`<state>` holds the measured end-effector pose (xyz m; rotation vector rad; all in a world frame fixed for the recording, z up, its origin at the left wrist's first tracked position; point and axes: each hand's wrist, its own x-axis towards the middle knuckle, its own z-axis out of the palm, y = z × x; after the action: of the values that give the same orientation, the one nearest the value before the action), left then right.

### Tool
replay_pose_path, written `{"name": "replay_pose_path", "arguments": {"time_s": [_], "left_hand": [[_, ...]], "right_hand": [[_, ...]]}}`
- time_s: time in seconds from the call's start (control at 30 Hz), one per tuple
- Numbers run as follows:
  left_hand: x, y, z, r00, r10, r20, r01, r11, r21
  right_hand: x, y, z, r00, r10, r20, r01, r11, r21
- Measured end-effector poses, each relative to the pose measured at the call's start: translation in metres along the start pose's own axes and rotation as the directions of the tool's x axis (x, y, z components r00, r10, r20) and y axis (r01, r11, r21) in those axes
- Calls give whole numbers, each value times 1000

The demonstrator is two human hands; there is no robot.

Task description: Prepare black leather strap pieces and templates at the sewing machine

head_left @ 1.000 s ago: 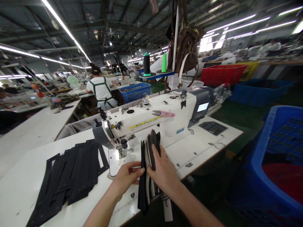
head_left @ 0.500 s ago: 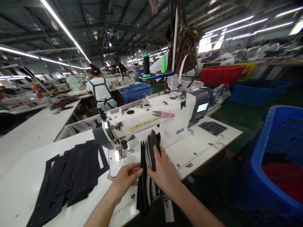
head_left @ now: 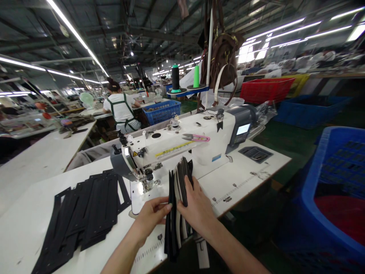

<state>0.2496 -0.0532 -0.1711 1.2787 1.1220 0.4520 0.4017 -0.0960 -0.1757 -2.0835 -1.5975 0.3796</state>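
Observation:
A bundle of long dark strips with some pale ones (head_left: 177, 213) stands on edge near the table's front edge, before the sewing machine (head_left: 182, 139). My left hand (head_left: 152, 215) pinches the dark strips at the bundle's left side between thumb and fingers. From the right, my right hand (head_left: 196, 205) is wrapped round the bundle, its fingers over the top part. Left of the machine's needle area, a spread pile of flat black pieces (head_left: 91, 209) lies on the white table (head_left: 137, 243). Pink-handled snips (head_left: 196, 137) rest on the machine arm.
A large blue basket (head_left: 316, 182) stands at the right, with red and blue crates behind it. Thread cones (head_left: 175, 78) and hanging brown bags (head_left: 225, 57) are beyond the machine. A person (head_left: 121, 106) sits further back at the left.
The seated person's arm at the back has stretched out to the right. Both of my hands and the bundle are almost unmoved; the view has shifted very slightly.

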Motion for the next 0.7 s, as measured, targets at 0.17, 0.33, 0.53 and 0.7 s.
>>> {"name": "replay_pose_path", "arguments": {"time_s": [0.17,0.33,0.53,0.7], "left_hand": [[1,1,2,1000,-6,3,6,1000,-9],[1,1,2,1000,-10,0,10,1000,5],[1,-1,-1,1000,13,24,-13,1000,1],[0,0,-1,999,17,32,-16,1000,-22]], "right_hand": [[0,-1,-1,1000,14,7,-14,1000,-16],[0,-1,-1,1000,11,7,-11,1000,-10],[0,0,0,1000,-3,1,3,1000,-9],[0,2,2,1000,5,-6,-5,1000,-10]]}}
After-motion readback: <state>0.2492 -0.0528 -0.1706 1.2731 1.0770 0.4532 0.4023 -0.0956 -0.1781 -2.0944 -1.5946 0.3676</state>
